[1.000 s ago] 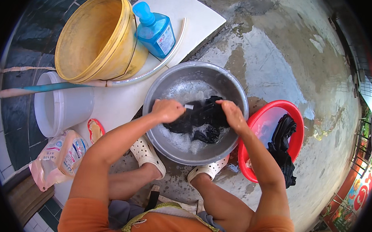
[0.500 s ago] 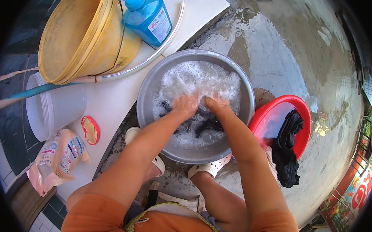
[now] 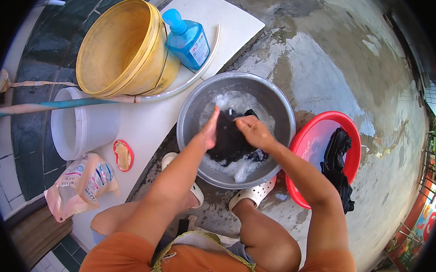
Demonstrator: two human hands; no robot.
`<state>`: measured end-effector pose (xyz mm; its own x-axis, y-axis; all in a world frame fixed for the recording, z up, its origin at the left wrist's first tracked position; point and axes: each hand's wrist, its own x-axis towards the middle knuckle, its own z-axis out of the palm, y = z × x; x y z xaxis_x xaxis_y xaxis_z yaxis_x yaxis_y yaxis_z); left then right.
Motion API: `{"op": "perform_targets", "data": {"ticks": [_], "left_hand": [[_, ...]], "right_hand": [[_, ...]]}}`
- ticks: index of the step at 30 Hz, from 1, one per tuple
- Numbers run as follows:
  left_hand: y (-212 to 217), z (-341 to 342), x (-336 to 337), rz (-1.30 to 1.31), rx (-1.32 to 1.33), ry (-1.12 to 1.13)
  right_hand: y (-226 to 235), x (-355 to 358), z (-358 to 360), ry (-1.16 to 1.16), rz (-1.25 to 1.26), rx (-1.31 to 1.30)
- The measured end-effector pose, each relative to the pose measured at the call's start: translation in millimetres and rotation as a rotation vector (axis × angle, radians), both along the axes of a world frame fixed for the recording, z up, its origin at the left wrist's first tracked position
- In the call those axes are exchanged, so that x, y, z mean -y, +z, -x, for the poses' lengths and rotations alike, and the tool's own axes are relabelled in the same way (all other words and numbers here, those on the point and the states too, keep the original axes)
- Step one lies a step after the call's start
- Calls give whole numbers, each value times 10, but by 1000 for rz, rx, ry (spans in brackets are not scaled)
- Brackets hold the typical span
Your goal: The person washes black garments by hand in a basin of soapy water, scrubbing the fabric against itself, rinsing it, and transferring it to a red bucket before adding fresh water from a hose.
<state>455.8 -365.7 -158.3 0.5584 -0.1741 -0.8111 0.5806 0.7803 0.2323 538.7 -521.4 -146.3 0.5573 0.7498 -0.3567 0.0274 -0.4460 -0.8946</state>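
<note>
A grey round basin (image 3: 188, 149) with sudsy water (image 3: 243, 175) stands on the ground before me. Bunched wet black clothing (image 3: 230, 139) is lifted partly out of the suds. At its left edge my left hand (image 3: 209, 131) holds the cloth, thumb upward, its other fingers mostly hidden behind the fabric. My right hand (image 3: 255, 133) is closed on the upper right part of the cloth, knuckles up. What kind of garment it is I cannot make out.
A red basin (image 3: 303, 139) at the right has black clothes (image 3: 338, 156) hanging over its rim. On the white slab (image 3: 145, 120) at the left are a yellow bucket (image 3: 167, 75), blue pump bottle (image 3: 189, 45), clear tub (image 3: 102, 121), scrub brush (image 3: 123, 156) and pink plastic bag (image 3: 82, 186).
Both hands have come up out of the foamy water, bringing the black cloth between them. Less foam covers the water, and the view has shifted slightly.
</note>
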Motion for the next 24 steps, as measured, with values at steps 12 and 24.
{"op": "perform_targets", "data": {"ticks": [12,24], "left_hand": [[388,-29,532,-300,76,58],[741,97,755,-506,130,-134]], "right_hand": [[67,113,875,-490,-251,593],[76,13,253,-659,-140,-613]]}}
